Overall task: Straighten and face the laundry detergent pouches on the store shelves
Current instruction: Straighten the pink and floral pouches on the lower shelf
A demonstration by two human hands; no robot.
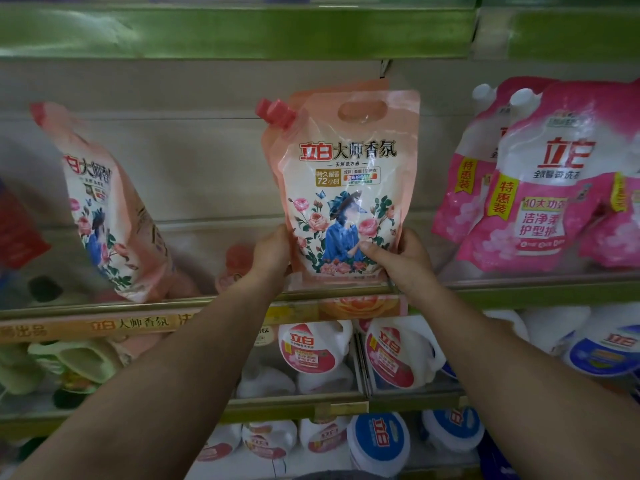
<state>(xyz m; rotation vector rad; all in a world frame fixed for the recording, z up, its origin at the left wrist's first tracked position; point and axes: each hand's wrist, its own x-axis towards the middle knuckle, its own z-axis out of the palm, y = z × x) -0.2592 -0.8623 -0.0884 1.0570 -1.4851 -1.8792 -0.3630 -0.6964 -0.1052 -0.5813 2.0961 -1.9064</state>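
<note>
A store aisle of green-edged shelves fills the view, with a pale back panel behind the goods. On the middle shelf (519, 292) a peach pouch (346, 188) stands upright and square to the front, its base at the shelf lip. A second one seems to stand just behind it, only its top edge showing.

The left hand (273, 251) grips the pouch's lower left edge, fingers curled behind and out of sight. The right hand (405, 252) grips the lower right corner, thumb pressed flat across the printed front.

This looks like the facing step for this pouch, nearly done: it is upright, label forward, red cap (275, 112) at upper left. The next move probably calls for seating the base flat and letting go gently so the soft bag does not slump. After that, the leaning pouch (110, 216) far left needs attention: it tilts with its top to the left and its face turned partly aside.

The front reads 立白 大师香氛, then 天然洗衣液, and a gold box with 特久留香 72小时, above a figure in blue among roses. The shelf strip (131, 323) repeats 立白大师香氛. To the right, pink pouches (543, 202) show 立白, 特惠装 and 10大功, with 洁净 and 护型 partly readable. Below, white jugs (308, 348) carry 立白 labels; their smaller print is too blurred to read.
</note>
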